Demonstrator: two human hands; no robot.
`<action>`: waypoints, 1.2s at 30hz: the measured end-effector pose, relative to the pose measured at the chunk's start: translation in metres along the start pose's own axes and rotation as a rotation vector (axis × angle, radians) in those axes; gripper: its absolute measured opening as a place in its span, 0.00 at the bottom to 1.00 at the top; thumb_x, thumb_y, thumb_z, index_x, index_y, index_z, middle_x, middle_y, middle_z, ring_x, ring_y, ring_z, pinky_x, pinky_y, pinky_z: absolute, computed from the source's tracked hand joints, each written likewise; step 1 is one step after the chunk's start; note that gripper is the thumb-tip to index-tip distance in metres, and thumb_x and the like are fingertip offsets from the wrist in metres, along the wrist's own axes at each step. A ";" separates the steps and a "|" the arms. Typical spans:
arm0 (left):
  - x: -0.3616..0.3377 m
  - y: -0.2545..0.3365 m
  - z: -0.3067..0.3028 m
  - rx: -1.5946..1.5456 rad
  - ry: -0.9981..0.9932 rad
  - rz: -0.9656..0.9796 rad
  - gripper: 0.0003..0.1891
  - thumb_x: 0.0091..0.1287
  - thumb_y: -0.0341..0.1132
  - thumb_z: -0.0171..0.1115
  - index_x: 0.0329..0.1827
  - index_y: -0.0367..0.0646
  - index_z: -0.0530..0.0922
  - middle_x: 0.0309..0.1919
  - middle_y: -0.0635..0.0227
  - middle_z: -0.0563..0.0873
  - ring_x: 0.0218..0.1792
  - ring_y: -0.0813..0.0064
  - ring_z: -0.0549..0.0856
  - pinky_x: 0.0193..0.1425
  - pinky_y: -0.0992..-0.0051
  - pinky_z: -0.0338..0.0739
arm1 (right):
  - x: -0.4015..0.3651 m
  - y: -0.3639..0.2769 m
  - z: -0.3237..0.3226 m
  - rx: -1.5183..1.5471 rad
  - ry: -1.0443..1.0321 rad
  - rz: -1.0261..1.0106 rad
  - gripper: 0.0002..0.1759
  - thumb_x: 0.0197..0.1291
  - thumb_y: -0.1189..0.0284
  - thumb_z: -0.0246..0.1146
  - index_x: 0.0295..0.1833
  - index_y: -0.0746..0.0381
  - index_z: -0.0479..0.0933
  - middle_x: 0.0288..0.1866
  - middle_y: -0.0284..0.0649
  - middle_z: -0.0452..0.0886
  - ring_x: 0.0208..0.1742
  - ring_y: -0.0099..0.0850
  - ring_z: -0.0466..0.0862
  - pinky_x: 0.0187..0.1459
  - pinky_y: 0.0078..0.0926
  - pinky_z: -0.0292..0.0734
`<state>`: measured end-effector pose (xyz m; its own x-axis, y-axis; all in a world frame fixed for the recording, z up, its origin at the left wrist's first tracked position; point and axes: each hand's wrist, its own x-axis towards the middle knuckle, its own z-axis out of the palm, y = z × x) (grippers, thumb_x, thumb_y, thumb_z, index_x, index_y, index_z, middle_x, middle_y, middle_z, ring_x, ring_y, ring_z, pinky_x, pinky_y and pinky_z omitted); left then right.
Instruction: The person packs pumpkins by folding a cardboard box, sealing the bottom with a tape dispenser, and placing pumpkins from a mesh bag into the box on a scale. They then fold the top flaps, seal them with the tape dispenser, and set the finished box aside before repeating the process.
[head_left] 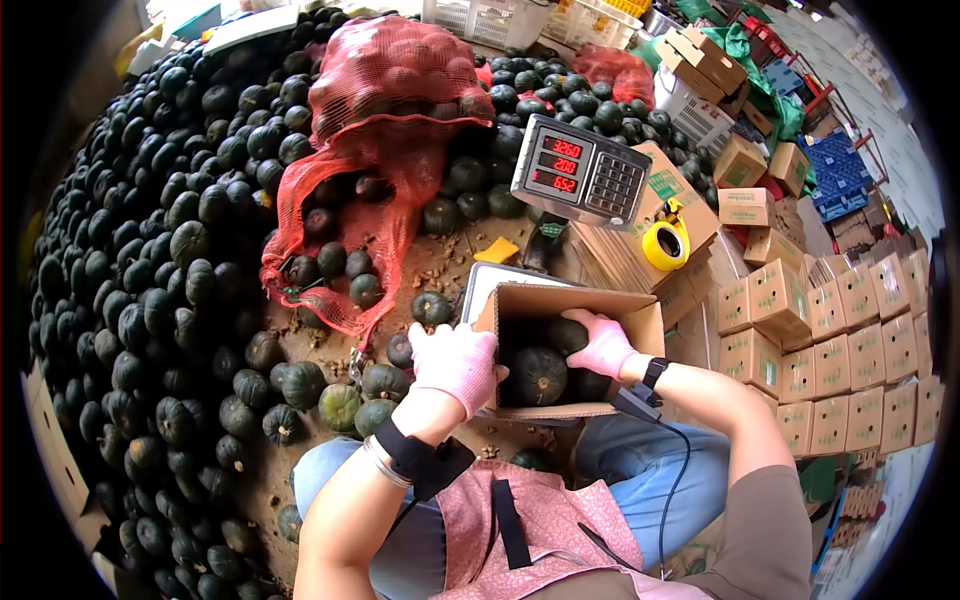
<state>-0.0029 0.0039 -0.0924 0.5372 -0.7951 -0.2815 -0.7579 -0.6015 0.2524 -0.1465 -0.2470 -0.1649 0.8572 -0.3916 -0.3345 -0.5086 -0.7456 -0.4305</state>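
Observation:
An open cardboard box holds several dark green squashes and rests on a scale platform. My right hand, in a pink glove, reaches inside the box, its fingers wrapped over a squash near the back. My left hand, also gloved in pink, is at the box's left wall, with its fingers bent over the edge. Behind the box, the scale display shows red digits. A yellow tape dispenser lies on flat cardboard right of the display.
A large heap of squashes fills the left side. Red mesh bags of squashes stand at the back. Stacked small cartons are on the right. White crates line the back, and a blue pallet stands back right.

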 end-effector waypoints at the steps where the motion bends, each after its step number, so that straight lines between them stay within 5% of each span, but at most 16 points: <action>1: 0.000 0.000 0.000 -0.005 0.001 0.006 0.19 0.65 0.56 0.68 0.51 0.57 0.87 0.47 0.65 0.89 0.53 0.60 0.86 0.61 0.48 0.69 | -0.003 0.006 0.002 0.150 0.036 0.056 0.48 0.38 0.67 0.81 0.71 0.58 0.72 0.60 0.56 0.80 0.63 0.48 0.81 0.64 0.38 0.78; 3: 0.001 -0.001 -0.003 -0.016 -0.020 -0.002 0.18 0.65 0.56 0.68 0.51 0.57 0.87 0.48 0.64 0.88 0.54 0.60 0.86 0.63 0.47 0.68 | -0.004 -0.002 0.003 0.403 0.184 0.236 0.47 0.39 0.69 0.82 0.69 0.59 0.74 0.64 0.50 0.80 0.67 0.42 0.80 0.65 0.37 0.78; 4: 0.001 -0.001 -0.004 -0.028 -0.029 0.003 0.18 0.65 0.55 0.68 0.51 0.56 0.87 0.48 0.64 0.88 0.54 0.60 0.86 0.65 0.46 0.68 | -0.011 0.003 -0.015 0.764 0.021 0.574 0.42 0.44 0.72 0.81 0.68 0.60 0.75 0.67 0.44 0.77 0.68 0.39 0.79 0.66 0.37 0.78; 9: 0.005 0.003 -0.006 -0.041 -0.084 0.012 0.19 0.65 0.54 0.69 0.51 0.54 0.86 0.49 0.63 0.88 0.55 0.59 0.86 0.67 0.43 0.67 | 0.005 0.060 -0.004 0.610 -0.324 0.230 0.47 0.52 0.67 0.80 0.76 0.59 0.65 0.71 0.38 0.73 0.71 0.35 0.75 0.63 0.40 0.76; 11: 0.008 0.003 -0.002 -0.026 -0.070 0.007 0.18 0.65 0.53 0.69 0.51 0.52 0.86 0.48 0.63 0.88 0.55 0.59 0.86 0.66 0.43 0.68 | 0.011 0.059 0.001 0.806 -0.189 0.593 0.47 0.53 0.63 0.79 0.77 0.57 0.65 0.72 0.37 0.74 0.73 0.34 0.73 0.65 0.41 0.71; 14: 0.010 0.002 -0.001 -0.030 -0.052 0.002 0.18 0.66 0.52 0.68 0.50 0.52 0.86 0.48 0.62 0.88 0.55 0.58 0.86 0.64 0.43 0.69 | 0.021 0.064 -0.004 0.617 -0.250 0.430 0.42 0.54 0.64 0.78 0.74 0.58 0.69 0.71 0.37 0.74 0.73 0.31 0.72 0.67 0.40 0.69; 17: 0.013 0.001 0.001 -0.038 -0.053 -0.013 0.17 0.66 0.52 0.68 0.50 0.52 0.87 0.47 0.62 0.88 0.55 0.58 0.86 0.64 0.44 0.69 | 0.045 0.090 0.002 0.790 -0.329 0.540 0.44 0.55 0.72 0.78 0.76 0.63 0.67 0.68 0.40 0.77 0.67 0.31 0.78 0.64 0.35 0.77; 19: 0.013 0.001 -0.001 -0.041 -0.049 -0.013 0.17 0.66 0.52 0.68 0.50 0.53 0.87 0.47 0.62 0.88 0.54 0.58 0.86 0.64 0.44 0.69 | 0.028 0.054 -0.017 0.738 -0.277 0.565 0.46 0.55 0.72 0.78 0.78 0.67 0.64 0.69 0.44 0.77 0.69 0.35 0.77 0.65 0.34 0.76; 25: 0.011 0.007 -0.003 -0.011 -0.088 0.012 0.17 0.67 0.52 0.68 0.50 0.53 0.87 0.48 0.62 0.88 0.55 0.59 0.86 0.63 0.46 0.70 | 0.016 0.070 -0.002 0.608 -0.167 0.208 0.52 0.54 0.70 0.79 0.80 0.70 0.59 0.72 0.54 0.73 0.70 0.39 0.75 0.66 0.37 0.75; 29: 0.015 0.005 -0.002 -0.001 -0.046 -0.002 0.17 0.66 0.52 0.68 0.49 0.52 0.88 0.47 0.62 0.89 0.54 0.59 0.87 0.62 0.48 0.71 | 0.013 0.045 -0.020 0.599 -0.246 0.258 0.50 0.57 0.63 0.76 0.79 0.72 0.61 0.74 0.57 0.72 0.71 0.42 0.75 0.65 0.34 0.75; 31: 0.021 0.001 -0.002 -0.069 -0.062 -0.014 0.17 0.66 0.52 0.68 0.47 0.51 0.88 0.45 0.61 0.90 0.52 0.60 0.88 0.59 0.50 0.73 | 0.011 0.033 -0.025 0.536 -0.153 0.256 0.45 0.58 0.56 0.74 0.73 0.73 0.69 0.65 0.56 0.81 0.64 0.43 0.82 0.64 0.33 0.76; 33: 0.031 -0.007 -0.001 -0.105 -0.026 0.024 0.18 0.61 0.52 0.74 0.44 0.49 0.89 0.40 0.59 0.92 0.44 0.58 0.91 0.51 0.56 0.78 | -0.003 -0.010 -0.058 -0.299 -0.164 0.241 0.37 0.59 0.51 0.72 0.61 0.73 0.77 0.54 0.58 0.86 0.58 0.48 0.85 0.62 0.37 0.78; 34: 0.039 -0.011 -0.001 -0.164 -0.096 0.086 0.18 0.59 0.52 0.76 0.43 0.48 0.90 0.40 0.58 0.92 0.44 0.57 0.91 0.50 0.58 0.80 | -0.003 0.014 -0.049 -0.395 0.023 0.154 0.29 0.61 0.49 0.68 0.48 0.68 0.80 0.46 0.56 0.87 0.52 0.53 0.85 0.58 0.43 0.80; 36: 0.050 -0.007 -0.007 -0.203 -0.214 0.191 0.20 0.56 0.51 0.79 0.41 0.45 0.90 0.39 0.57 0.91 0.42 0.56 0.90 0.48 0.62 0.84 | -0.033 -0.005 -0.076 -0.279 0.185 0.154 0.25 0.64 0.49 0.66 0.41 0.63 0.79 0.43 0.53 0.86 0.48 0.52 0.86 0.50 0.45 0.80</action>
<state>0.0314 -0.0320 -0.1014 0.2864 -0.8733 -0.3941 -0.7368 -0.4637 0.4920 -0.1665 -0.2717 -0.0880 0.7855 -0.5825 -0.2091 -0.6129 -0.7788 -0.1332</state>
